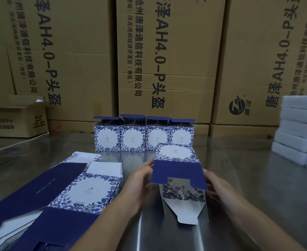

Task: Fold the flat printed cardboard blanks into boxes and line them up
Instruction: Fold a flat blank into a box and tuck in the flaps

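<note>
Half-folded box (pixel 176 158) is held between the hands just over the bench (pixel 248 178), its long axis running near to far, with the unclosed bottom flaps toward the person. Left hand (pixel 140 176) grips its left wall and right hand (pixel 215 185) curls round its right edge, both about equally close. Straight beyond it stands the row of four finished boxes (pixel 143 138), lids up; the free place looks to be at the row's right end. Stacked flat blanks (pixel 80 191) lie near left
</note>
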`<state>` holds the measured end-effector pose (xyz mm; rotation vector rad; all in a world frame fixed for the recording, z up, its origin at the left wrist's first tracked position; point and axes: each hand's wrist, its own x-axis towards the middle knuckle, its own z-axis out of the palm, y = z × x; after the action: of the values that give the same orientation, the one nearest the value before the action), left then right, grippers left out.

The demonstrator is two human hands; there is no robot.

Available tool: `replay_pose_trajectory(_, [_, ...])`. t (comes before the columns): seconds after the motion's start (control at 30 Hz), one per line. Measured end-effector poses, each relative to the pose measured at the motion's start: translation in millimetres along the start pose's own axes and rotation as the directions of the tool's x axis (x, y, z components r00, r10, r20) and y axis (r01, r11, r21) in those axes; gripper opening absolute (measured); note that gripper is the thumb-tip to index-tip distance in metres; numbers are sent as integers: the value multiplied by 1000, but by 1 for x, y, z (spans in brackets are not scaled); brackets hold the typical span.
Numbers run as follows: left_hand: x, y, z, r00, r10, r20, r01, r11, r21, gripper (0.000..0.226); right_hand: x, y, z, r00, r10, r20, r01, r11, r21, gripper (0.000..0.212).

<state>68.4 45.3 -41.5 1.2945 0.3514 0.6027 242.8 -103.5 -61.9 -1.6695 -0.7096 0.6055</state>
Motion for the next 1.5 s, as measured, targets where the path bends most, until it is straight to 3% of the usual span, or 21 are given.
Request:
replay_pose_trajectory(0.23, [1, -2, -1, 979, 117, -168, -118, 993, 1, 37, -9, -7, 1, 966, -237, -107, 237, 971, -13, 23])
replay_pose_trajectory(0.47, [3, -3, 2, 931, 290, -221, -263, 954, 143, 31, -13, -7, 5, 858, -471, -208, 451, 882, -137, 37])
replay_pose_trajectory(0.63, [4, -7, -1, 889, 420, -181, -336, 868, 366, 34, -14, -6, 3, 796, -588, -145, 541, 798, -267, 44])
replay_pose_trajectory(0.83, [0, -8, -3, 821, 570, -36, -444, 676, 589, 35, -16, -5, 0, 720, -684, -119, 611, 706, -358, 47])
replay_pose_trajectory(1.23, [-1, -7, -7, 767, 634, 98, -442, 412, 796, 31, -15, -4, 4, 636, -761, -128, 646, 616, -451, 57])
replay_pose_trajectory(1.5, [-5, -9, -4, 726, 659, 195, -469, 267, 842, 30, -16, -2, 3, 617, -778, -116, 612, 567, -551, 34])
